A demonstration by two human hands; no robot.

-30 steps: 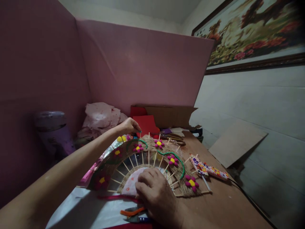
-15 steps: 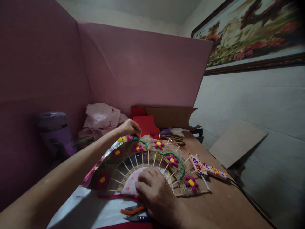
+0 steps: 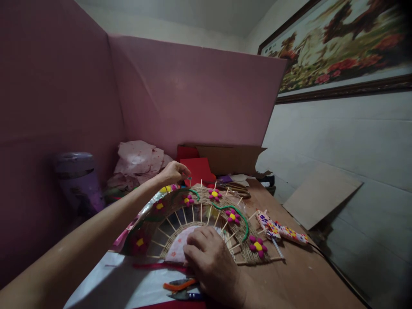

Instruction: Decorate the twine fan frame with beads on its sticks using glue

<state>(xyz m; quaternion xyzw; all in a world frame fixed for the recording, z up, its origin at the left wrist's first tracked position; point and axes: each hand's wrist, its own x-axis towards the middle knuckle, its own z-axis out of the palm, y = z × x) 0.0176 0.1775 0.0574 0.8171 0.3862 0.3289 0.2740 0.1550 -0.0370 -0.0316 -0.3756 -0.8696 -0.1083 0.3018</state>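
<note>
Nothing here I can read: no words, labels or numbers on the woven fan (image 3: 206, 214), the patterned glue gun (image 3: 280, 229), the framed painting (image 3: 337, 43) or the cardboard box (image 3: 231, 159).

Woven fan (image 3: 206, 202) on table (image 3: 289, 274); glue gun (image 3: 283, 229) to rt, snips (image 3: 180, 290) in front.
</note>
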